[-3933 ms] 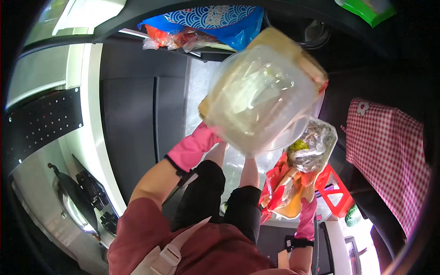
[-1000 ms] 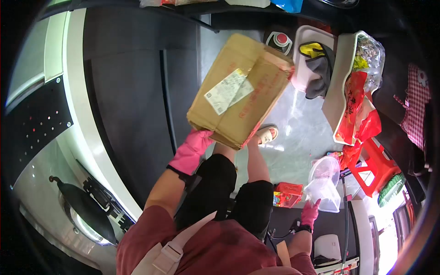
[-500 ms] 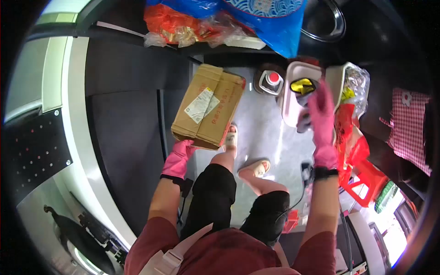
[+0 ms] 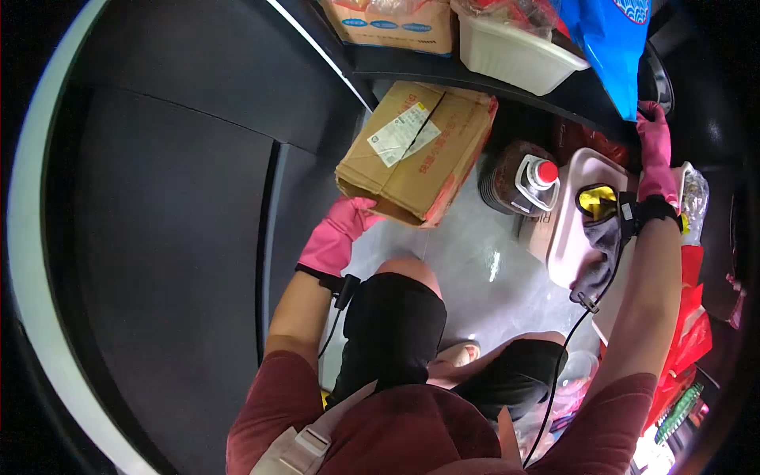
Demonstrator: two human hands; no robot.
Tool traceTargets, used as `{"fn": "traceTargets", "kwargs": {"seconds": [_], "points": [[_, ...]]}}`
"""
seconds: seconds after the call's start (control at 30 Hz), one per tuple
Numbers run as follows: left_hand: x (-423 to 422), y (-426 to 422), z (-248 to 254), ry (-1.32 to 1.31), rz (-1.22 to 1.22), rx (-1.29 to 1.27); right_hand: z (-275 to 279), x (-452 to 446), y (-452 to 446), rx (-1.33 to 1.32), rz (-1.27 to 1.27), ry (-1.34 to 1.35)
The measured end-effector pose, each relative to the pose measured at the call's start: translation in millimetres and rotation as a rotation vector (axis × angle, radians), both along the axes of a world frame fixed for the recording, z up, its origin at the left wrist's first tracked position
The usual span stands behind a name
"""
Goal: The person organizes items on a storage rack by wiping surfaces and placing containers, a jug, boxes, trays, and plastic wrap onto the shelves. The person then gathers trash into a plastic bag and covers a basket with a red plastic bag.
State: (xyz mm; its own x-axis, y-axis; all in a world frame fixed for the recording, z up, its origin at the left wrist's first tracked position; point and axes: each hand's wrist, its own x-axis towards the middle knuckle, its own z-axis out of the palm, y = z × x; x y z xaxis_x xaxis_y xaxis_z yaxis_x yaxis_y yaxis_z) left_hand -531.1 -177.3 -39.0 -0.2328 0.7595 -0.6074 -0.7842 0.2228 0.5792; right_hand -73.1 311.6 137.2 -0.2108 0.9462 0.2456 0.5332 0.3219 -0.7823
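Observation:
My left hand (image 4: 340, 233), in a pink glove, grips the lower edge of a brown cardboard box (image 4: 423, 154) with a white label and red print. The box hangs tilted in front of a dark shelf. My right hand (image 4: 657, 150), also gloved in pink, is raised at the upper right, by the shelf edge beside a blue bag (image 4: 609, 47) and a dark round pan rim (image 4: 661, 79). Its fingers look bent, and whether they hold anything is hidden. Below that arm lies a grey and yellow glove (image 4: 600, 237) on a pale pink tub (image 4: 560, 253).
On the shelf (image 4: 404, 65) stand a printed carton (image 4: 388, 28) and a white basket (image 4: 514, 55). A red-capped jug (image 4: 518, 180) is on the floor. Red bags (image 4: 687, 332) lie at the right, and a dark panel (image 4: 174, 222) fills the left.
My right hand has risen from the floor tubs to the shelf edge. The box in my left hand has shifted right. The view has moved nearer the shelf, and both knees are more bent.

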Motion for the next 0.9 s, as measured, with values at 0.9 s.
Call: {"fn": "traceTargets", "kwargs": {"seconds": [0.9], "points": [[43.3, 173.4, 29.2, -0.166, 0.101, 0.038, 57.6, 29.4, -284.5, 0.377, -0.264, 0.291]]}}
